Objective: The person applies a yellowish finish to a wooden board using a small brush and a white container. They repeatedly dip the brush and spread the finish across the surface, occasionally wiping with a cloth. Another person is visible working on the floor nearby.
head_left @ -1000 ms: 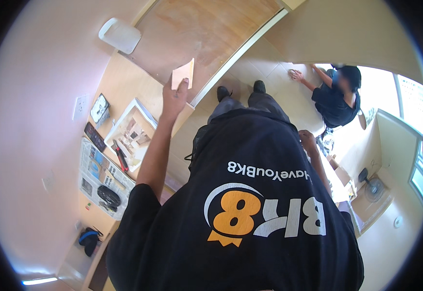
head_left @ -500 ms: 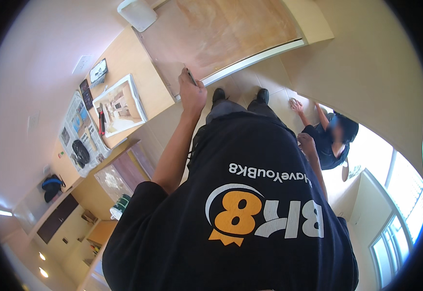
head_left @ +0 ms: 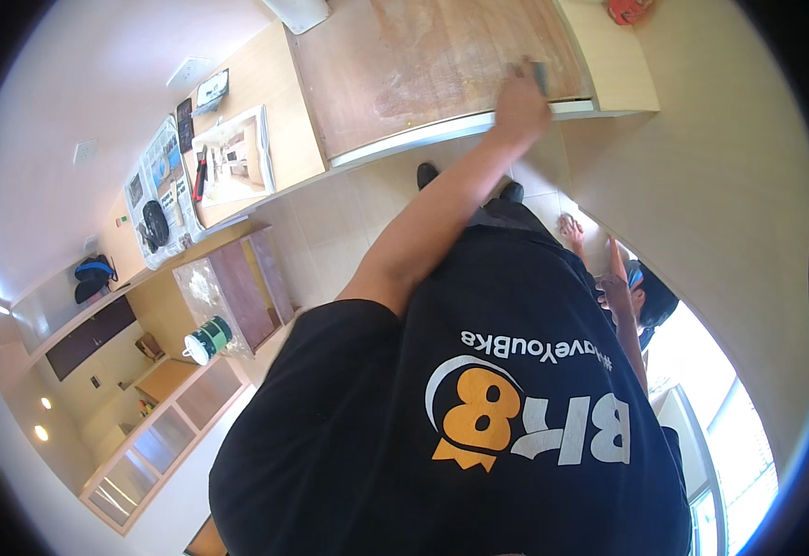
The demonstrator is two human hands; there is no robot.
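My left hand (head_left: pixel 523 104) reaches across my body to the right end of a brown wooden board (head_left: pixel 404 79). Its fingers are closed around a small flat grey tool (head_left: pixel 541 77), pressed to or just over the board near the white front edge; blur hides the tool's exact kind. Pale smears mark the surface around the hand. My right hand (head_left: pixel 617 293) is low at my right side, overlapping the view of a co-worker; its fingers do not show clearly.
On the counter at left lie a printed picture (head_left: pixel 237 157), a red-and-black hand tool (head_left: pixel 200 176), a phone (head_left: pixel 184 125) and newspaper (head_left: pixel 165 167). A green-and-white tub (head_left: pixel 208 340) stands lower left. A co-worker's hand (head_left: pixel 571 229) is near the floor at right.
My left hand has swept right along the board from its left corner, with the tool in it. My view has shifted, bringing a red object into the upper right. The co-worker is now mostly hidden.
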